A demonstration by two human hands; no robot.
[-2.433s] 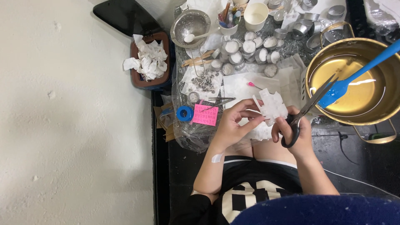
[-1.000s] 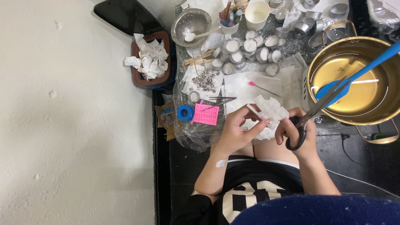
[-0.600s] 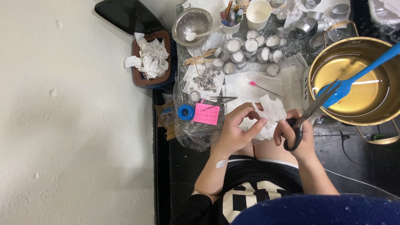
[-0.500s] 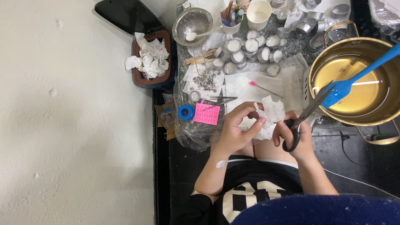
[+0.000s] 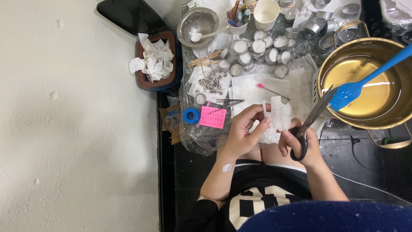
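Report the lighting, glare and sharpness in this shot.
Head view: even overhead light, soft shadow on the pale floor; glare on the liquid in the brass pot; left hand, white piece, right hand and scissors fairly sharp; blue foreground edge blurred.

At frame centre, the left hand [image 5: 244, 131] pinches a white sheet piece [image 5: 280, 115] while the right hand [image 5: 300, 144] grips black-handled scissors [image 5: 310, 122], blades pointing upper right toward the brass pot [image 5: 369, 120] holding a blue spatula [image 5: 365, 79].
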